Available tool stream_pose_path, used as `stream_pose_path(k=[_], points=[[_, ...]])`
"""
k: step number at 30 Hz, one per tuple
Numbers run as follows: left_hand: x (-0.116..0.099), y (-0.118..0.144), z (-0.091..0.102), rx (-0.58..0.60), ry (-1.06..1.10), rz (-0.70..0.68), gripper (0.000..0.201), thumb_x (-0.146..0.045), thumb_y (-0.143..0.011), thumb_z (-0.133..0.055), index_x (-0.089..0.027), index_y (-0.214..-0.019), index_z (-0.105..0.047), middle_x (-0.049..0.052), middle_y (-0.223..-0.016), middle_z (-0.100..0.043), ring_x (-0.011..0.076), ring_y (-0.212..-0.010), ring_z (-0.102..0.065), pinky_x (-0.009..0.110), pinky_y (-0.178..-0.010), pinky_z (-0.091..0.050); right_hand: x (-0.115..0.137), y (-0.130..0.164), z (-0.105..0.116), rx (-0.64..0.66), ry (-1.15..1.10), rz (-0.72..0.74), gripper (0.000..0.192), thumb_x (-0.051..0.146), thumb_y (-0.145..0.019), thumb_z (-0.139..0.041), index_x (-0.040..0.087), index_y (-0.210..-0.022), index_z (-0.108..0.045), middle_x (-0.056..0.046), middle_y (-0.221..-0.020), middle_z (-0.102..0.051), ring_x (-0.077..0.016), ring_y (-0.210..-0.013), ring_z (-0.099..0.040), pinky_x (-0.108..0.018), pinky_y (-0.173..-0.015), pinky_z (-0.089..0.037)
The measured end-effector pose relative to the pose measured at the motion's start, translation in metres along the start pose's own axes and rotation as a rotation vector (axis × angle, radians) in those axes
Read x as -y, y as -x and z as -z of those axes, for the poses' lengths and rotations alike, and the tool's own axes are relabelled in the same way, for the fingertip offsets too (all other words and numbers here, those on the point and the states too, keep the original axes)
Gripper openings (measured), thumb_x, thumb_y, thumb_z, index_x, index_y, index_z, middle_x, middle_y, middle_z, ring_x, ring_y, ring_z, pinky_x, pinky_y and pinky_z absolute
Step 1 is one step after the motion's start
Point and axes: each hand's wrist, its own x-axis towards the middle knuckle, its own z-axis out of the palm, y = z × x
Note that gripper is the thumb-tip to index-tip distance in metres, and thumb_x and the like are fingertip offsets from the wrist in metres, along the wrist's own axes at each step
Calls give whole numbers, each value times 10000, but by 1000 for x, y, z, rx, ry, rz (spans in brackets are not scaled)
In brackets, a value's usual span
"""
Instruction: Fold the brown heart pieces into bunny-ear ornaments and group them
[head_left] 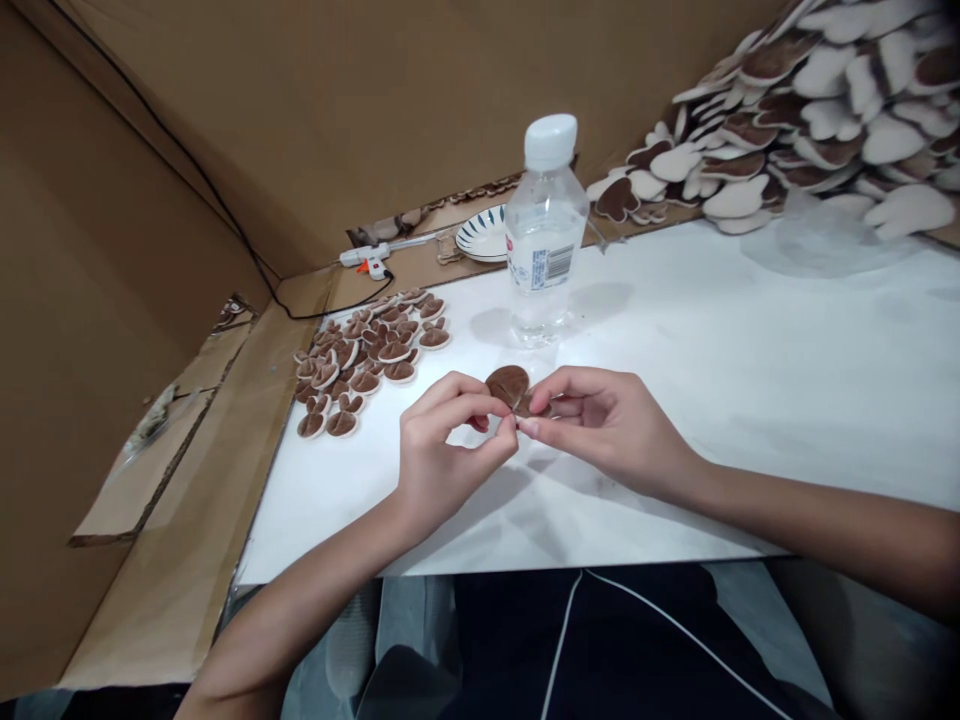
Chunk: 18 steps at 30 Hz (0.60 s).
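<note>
Both hands meet over the middle of the white table top (720,400). Between their fingertips is a small brown paw-shaped piece (509,385), held just above the surface. My left hand (442,455) pinches its near edge with thumb and forefinger. My right hand (604,425) grips its right side, fingers curled. A clear plastic water bottle (545,235) with a white cap stands upright just behind the piece.
Several finished brown-and-cream paw pieces (364,360) lie laid out at the left. A big heap of larger ones (810,120) fills the back right. A glue gun (367,258) and a small white dish (484,237) sit at the back. Cardboard walls (337,100) enclose the table.
</note>
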Motion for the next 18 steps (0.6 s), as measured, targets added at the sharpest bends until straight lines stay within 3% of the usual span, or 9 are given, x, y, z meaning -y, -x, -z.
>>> stream_pose_path(k=[8, 18], points=[[0, 2, -1, 45, 137, 158, 46, -103, -735, -656, -144, -735, -676, 22, -751, -607, 88, -650, -563, 197, -554, -499, 0, 2, -2, -47, 168, 89, 115, 158, -728, -722, 186, -810, -647, 3, -837, -648, -134, -770, -639, -249, -742, -545], [2, 2, -3, 15, -27, -47, 83, -75, -733, -610, -156, -717, -617, 5, -705, -578, 88, -606, -479, 221, -542, -419, 2, 3, -3, -26, 183, 66, 104, 227, -740, -718, 190, -810, -650, -6, -833, -654, -151, -776, -646, -280, -760, -558]])
